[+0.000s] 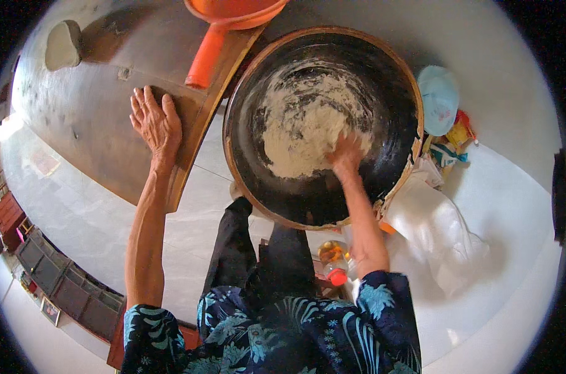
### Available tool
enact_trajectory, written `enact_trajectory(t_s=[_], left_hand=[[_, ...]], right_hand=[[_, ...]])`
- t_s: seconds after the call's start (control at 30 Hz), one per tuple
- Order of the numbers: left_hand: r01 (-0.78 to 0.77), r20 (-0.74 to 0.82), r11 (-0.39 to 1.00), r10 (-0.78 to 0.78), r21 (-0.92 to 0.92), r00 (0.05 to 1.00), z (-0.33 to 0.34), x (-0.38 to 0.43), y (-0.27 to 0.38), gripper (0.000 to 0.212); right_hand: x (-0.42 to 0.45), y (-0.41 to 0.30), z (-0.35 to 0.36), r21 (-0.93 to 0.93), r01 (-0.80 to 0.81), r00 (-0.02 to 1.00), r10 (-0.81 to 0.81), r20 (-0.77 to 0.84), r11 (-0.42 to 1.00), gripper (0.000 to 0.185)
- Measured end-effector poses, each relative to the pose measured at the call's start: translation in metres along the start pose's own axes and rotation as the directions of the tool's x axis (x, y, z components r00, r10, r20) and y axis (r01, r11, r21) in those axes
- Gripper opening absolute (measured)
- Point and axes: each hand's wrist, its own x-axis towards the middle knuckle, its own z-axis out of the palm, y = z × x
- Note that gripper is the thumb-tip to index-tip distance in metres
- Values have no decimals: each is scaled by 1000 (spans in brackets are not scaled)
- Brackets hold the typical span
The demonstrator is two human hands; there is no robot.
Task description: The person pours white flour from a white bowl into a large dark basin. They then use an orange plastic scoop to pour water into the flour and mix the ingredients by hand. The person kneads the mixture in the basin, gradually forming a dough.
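Observation:
Before me is a large, dark round basin with a brown rim, chipped at its lower right. Pale flour lies in its bottom, partly clumped and smeared up the far side. My right hand is down in the flour at its right edge; it is blurred, and its fingertips are partly hidden. To the left, my left hand rests palm down on a brown wooden table, fingers spread, holding nothing. Just beyond it lies an orange plastic dipper, its handle towards me.
A pale lump of dough sits at the table's far left. Right of the basin are a light blue plastic bowl, crumpled packets and a white sack. A red-capped clear bottle stands low beside my legs.

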Motion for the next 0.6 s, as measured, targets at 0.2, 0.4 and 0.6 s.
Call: enact_trajectory(t_s=[0.2,0.4,0.6], left_hand=[[-14,-5,1000,14,-7,1000,8,2,17,59],[9,7,1000,-9,5,1000,-3,1,14,60],[32,45,999,-32,-11,998,-7,4,14,62]], right_hand=[[-92,-74,43,199,84,995,-92,29,976,81],[-75,-176,9,483,-10,979,107,-174,876,64],[6,-200,-38,514,-157,957,259,-133,843,51]])
